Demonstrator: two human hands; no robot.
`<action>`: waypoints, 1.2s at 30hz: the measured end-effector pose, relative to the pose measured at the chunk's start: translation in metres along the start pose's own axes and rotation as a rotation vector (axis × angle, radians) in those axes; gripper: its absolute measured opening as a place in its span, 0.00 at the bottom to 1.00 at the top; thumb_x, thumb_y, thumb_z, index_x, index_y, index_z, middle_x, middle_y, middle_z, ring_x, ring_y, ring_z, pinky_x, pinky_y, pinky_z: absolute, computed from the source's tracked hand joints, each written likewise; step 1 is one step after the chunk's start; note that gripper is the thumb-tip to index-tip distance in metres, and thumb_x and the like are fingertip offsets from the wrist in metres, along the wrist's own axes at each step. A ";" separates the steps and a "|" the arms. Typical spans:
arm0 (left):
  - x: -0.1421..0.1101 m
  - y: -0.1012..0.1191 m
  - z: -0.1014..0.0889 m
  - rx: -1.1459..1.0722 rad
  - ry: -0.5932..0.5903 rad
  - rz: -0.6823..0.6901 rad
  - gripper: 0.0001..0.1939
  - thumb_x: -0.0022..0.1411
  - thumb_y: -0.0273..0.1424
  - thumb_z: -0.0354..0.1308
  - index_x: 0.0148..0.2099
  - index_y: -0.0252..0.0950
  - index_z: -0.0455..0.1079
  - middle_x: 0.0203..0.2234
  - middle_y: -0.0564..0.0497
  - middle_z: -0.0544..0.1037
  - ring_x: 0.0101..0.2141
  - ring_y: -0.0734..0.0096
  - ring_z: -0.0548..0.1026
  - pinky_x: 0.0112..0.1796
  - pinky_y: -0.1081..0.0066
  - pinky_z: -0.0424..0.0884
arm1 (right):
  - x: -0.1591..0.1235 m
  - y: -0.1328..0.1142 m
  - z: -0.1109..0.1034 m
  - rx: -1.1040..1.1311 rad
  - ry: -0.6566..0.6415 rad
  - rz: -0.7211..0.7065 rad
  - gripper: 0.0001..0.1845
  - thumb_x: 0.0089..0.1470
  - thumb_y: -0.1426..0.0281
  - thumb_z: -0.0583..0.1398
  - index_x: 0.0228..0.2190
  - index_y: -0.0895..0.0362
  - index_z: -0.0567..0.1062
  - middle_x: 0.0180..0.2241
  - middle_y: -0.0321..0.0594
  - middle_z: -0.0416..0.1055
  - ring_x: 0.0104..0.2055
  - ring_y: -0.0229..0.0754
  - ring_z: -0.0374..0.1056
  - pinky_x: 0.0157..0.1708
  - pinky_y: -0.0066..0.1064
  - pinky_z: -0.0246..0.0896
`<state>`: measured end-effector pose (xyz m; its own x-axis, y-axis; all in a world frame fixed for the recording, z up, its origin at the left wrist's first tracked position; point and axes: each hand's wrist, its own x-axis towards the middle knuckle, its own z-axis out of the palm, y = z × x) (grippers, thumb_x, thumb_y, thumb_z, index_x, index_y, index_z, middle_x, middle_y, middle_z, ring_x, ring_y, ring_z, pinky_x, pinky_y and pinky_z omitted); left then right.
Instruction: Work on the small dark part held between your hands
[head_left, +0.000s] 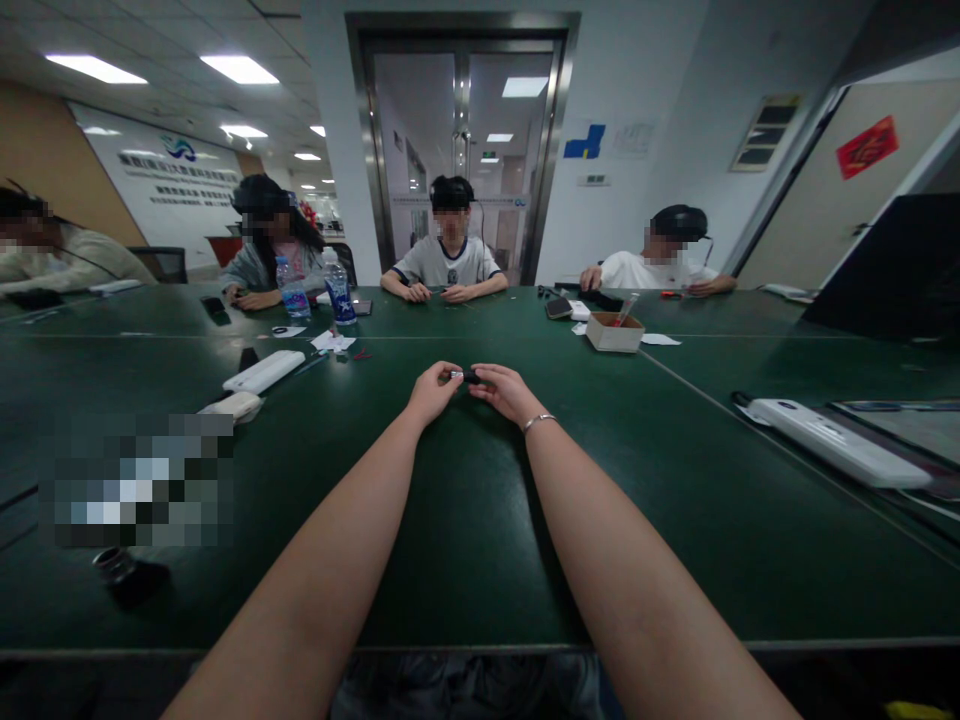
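Observation:
My two hands meet over the middle of the green table [480, 520], arms stretched forward. Between them is a small silver-and-black object [465, 377], too small to tell its kind. My left hand [433, 393] pinches its silver end with thumb and fingers. The dark end is gripped by my right hand [505, 391], which has a silver bracelet [539, 422] at the wrist. Fingers cover part of the object, so I cannot tell whether it is one piece or two.
Left of my arms lie a white power strip [266, 372] and a dark jar-like item [115, 566]. Bottles [340, 287] stand farther back. A small box [615, 332] and another white strip [840, 440] are to the right. Several people sit across the table.

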<state>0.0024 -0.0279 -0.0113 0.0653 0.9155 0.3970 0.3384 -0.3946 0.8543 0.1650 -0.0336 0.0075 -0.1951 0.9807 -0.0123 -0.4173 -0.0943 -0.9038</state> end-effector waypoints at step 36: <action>-0.007 0.014 -0.001 0.050 0.022 0.023 0.13 0.55 0.38 0.56 0.41 0.38 0.71 0.35 0.49 0.77 0.34 0.70 0.73 0.38 0.70 0.67 | 0.001 0.000 0.000 -0.004 0.012 0.002 0.07 0.51 0.82 0.60 0.30 0.61 0.74 0.24 0.39 0.74 0.24 0.37 0.72 0.28 0.29 0.71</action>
<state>0.0053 -0.0398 -0.0015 0.0531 0.9040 0.4242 0.3834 -0.4106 0.8273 0.1643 -0.0331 0.0076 -0.1849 0.9826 -0.0197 -0.4130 -0.0959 -0.9057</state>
